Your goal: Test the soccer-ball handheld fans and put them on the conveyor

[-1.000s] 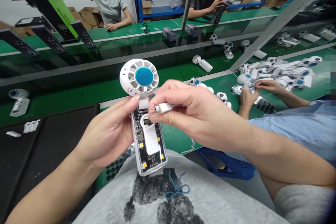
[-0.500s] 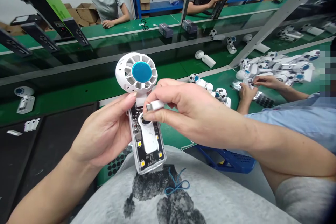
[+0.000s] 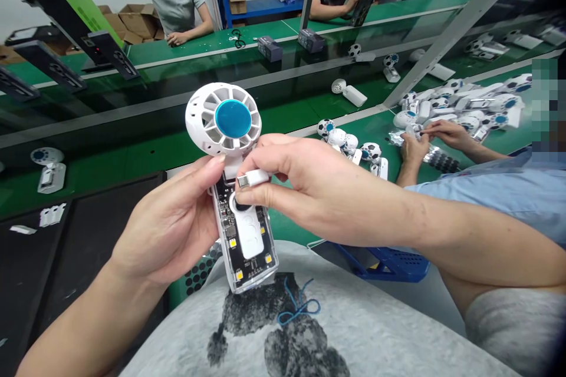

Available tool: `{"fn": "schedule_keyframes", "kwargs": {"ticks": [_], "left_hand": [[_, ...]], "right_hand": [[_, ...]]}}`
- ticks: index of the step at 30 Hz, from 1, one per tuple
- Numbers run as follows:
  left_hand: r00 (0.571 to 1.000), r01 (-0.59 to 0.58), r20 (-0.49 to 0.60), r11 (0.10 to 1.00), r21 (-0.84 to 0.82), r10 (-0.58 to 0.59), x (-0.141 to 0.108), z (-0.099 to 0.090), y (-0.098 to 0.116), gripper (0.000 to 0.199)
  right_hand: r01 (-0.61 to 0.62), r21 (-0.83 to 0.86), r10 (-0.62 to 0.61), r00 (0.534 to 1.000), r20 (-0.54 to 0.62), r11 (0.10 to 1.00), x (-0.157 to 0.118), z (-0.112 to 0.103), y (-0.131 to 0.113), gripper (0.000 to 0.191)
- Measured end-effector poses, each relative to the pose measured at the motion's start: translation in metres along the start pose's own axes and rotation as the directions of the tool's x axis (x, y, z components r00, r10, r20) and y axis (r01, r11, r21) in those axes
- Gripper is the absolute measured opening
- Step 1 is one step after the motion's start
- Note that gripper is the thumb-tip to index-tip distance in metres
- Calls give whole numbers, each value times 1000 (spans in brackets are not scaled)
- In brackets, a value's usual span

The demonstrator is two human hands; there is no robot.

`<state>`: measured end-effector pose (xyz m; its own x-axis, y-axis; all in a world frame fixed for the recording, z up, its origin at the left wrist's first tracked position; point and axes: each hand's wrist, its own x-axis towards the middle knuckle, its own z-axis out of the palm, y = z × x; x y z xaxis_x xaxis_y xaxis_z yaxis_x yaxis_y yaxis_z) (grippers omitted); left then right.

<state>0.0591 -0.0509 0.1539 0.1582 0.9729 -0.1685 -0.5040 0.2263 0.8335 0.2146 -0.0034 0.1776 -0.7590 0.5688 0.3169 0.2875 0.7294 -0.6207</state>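
A white handheld fan (image 3: 194, 121) with a blue disc at the centre of its round head is in my left hand (image 3: 165, 224). That hand wraps the fan's left side, its thumb lying at the neck. Through the handle's clear cover show a black circuit board (image 3: 247, 268), several small yellow-white LEDs and a white panel (image 3: 251, 238). My right hand (image 3: 318, 188) pinches a small white USB-C plug (image 3: 256, 178) over the top of the handle, metal tip to the left. The fingers partly hide a round dark spot there; I cannot tell whether they touch it.
Several fans (image 3: 354, 94) lie on the green conveyor (image 3: 287, 112). More are piled at the right, beside a co-worker's hands (image 3: 415, 144). A black tray (image 3: 97, 235) is at my left, a blue basket (image 3: 389, 265) low at right. Two people sit across the line.
The view has shifted slightly, and both hands with the fan and plug sit a little further left. Fans on the conveyor have moved rightward. My grips look the same.
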Motion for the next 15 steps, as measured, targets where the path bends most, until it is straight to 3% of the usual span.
{"fn": "schedule_keyframes", "kwargs": {"ticks": [9, 15], "left_hand": [[999, 34, 41, 999, -28, -32, 1, -4, -2, 37], [999, 25, -44, 995, -95, -29, 0, -2, -1, 26]], "right_hand": [[5, -6, -6, 999, -42, 1000, 0, 4, 1, 7], [89, -17, -91, 986, -142, 996, -4, 12, 8, 10]]}}
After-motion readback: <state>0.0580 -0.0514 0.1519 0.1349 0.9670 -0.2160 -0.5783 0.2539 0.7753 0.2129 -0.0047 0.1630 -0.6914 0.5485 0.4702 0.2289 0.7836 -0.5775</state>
